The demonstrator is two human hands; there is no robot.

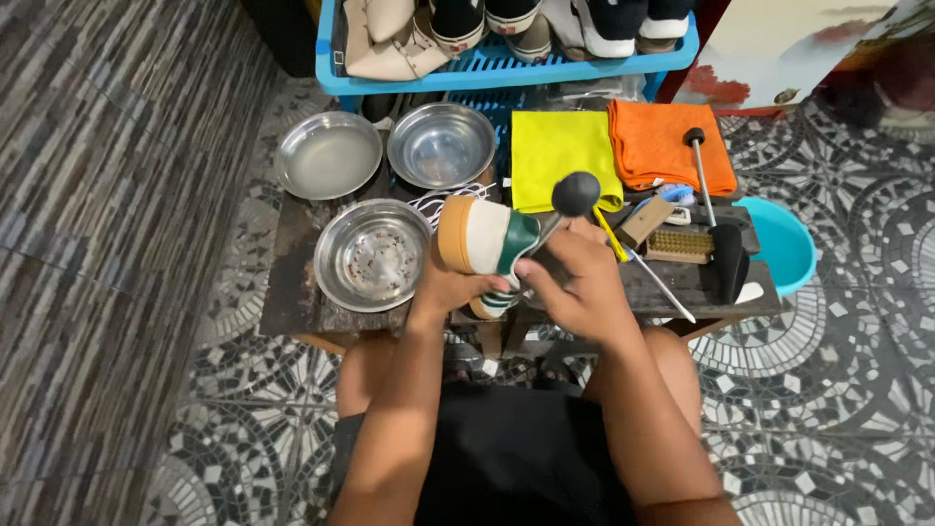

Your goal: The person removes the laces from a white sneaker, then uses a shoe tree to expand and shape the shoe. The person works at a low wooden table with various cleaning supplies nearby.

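Holding white-green shoe [484,244] w/ my left hand [450,288]; right hand [577,282] fingers closed on round-knob tool [570,198]. Speckled residue in near steel bowl [373,255]; far-left bowl [329,155] holds cloudy liquid.

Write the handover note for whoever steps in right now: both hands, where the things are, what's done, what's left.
Left hand: grips the white sneaker with green trim, sole turned left, over the low table.
Right hand: holds a brush with a round black handle end against the shoe.
Nearby: three steel bowls, yellow cloth, orange cloth, bristle brush, a second black brush, blue basin.
Done: shoe in hand, brushing under way.
Left: how clean it is cannot be told.
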